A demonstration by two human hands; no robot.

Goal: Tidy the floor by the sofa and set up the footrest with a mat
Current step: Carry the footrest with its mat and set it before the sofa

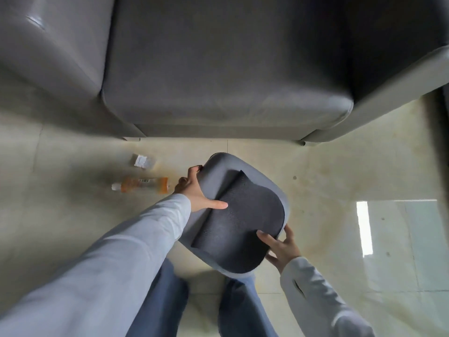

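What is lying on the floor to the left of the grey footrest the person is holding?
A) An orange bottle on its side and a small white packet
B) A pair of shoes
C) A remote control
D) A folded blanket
A: an orange bottle lies on its side on the floor beside the left hand, with a small white packet just beyond it, nearer the sofa, both left of the footrest.

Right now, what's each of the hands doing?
Left hand: gripping the footrest edge.
Right hand: gripping the footrest's opposite edge beside the mat.
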